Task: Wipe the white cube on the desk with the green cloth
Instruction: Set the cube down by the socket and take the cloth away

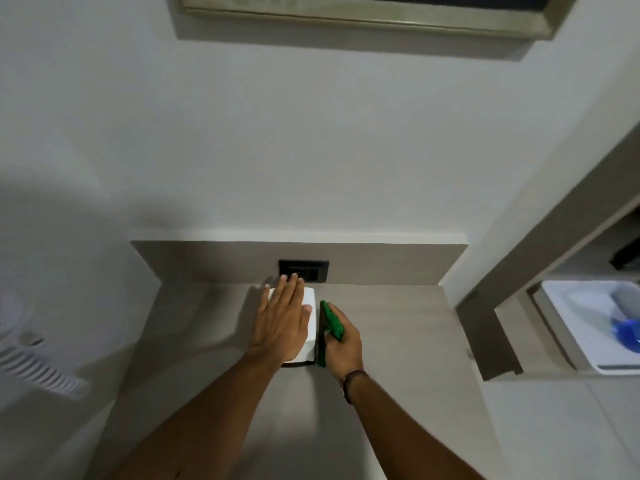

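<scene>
Standing on the desk (398, 327) near its back panel, one white cube (310, 318) lies under the left hand (282, 322), which rests flat on top with fingers spread and released. One green cloth (330, 322) is pressed against the cube's right side, gripped by the right hand (343, 344). One black wall socket (304, 270) sits just behind. One dark wristband (353, 377) circles the right wrist.

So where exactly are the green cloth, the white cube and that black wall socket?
green cloth (333, 323): head view, on the bunched upper part.
white cube (311, 317): head view, on its bare top right.
black wall socket (304, 270): head view, on its middle.
</scene>
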